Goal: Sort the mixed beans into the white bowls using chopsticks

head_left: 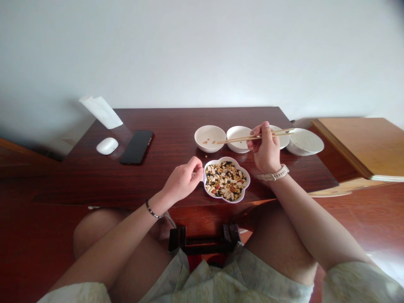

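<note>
The flower-shaped dish [248, 182] of nuts and beans [225, 179] sat on the desk [170, 122]. The person's left hand [186, 176], fingers curled, pinched its handle at the dish's left. The right hand [264, 145], behind and right of the dish, gripped chopsticks [236, 139], their tips over the leftmost bowl [210, 147], behind the dish. A phone [137, 147] lay well left of it.

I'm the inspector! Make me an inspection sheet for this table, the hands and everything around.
Surface: dark wood-grain table, a small loose bit on it
Things in use: flower-shaped dish of mixed nuts and grains; four white bowls in a row, some bits in the leftmost
Clutter: black phone, rounded white object, white packet, at left
Hands: left hand holds the dish's handle; right hand holds chopsticks, tips over the leftmost bowl
Cables: nothing seen
Surroundings: pale wall behind, wooden furniture at right
</note>
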Demonstrator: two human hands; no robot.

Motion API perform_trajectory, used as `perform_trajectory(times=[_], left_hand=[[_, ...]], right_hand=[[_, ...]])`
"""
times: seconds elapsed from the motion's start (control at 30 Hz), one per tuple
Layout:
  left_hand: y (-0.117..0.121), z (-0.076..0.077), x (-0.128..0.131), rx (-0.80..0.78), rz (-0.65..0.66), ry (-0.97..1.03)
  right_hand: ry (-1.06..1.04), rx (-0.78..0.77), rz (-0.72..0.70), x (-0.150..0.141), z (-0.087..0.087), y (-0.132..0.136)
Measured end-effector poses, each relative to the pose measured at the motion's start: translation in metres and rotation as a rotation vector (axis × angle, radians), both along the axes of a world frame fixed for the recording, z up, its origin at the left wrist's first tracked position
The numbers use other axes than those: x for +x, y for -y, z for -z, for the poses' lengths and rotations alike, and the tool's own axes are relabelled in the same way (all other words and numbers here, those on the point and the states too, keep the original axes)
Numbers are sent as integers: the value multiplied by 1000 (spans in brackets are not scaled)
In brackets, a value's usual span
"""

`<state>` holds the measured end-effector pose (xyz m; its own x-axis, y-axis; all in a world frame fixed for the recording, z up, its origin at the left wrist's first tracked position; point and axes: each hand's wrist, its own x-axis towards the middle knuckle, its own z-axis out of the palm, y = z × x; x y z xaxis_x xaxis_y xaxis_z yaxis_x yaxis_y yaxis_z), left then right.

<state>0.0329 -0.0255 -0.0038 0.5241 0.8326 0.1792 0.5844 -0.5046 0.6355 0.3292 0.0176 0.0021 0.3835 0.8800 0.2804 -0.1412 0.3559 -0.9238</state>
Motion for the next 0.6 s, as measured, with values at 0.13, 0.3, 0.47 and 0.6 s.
perform_trajectory(times=[0.13,0.3,0.47,0.6], left_hand=[[-1,1,0,3,7,6],[-2,4,0,11,0,18],[-2,4,1,9,2,18],[-1,3,1,6,3,17]], right_hand=[[22,9,-48,-3,-6,6],[170,-48,-187,-12,-9,21],[320,-79,-353,-18,-8,29],[316,-99,-379,-19,-3,27]])
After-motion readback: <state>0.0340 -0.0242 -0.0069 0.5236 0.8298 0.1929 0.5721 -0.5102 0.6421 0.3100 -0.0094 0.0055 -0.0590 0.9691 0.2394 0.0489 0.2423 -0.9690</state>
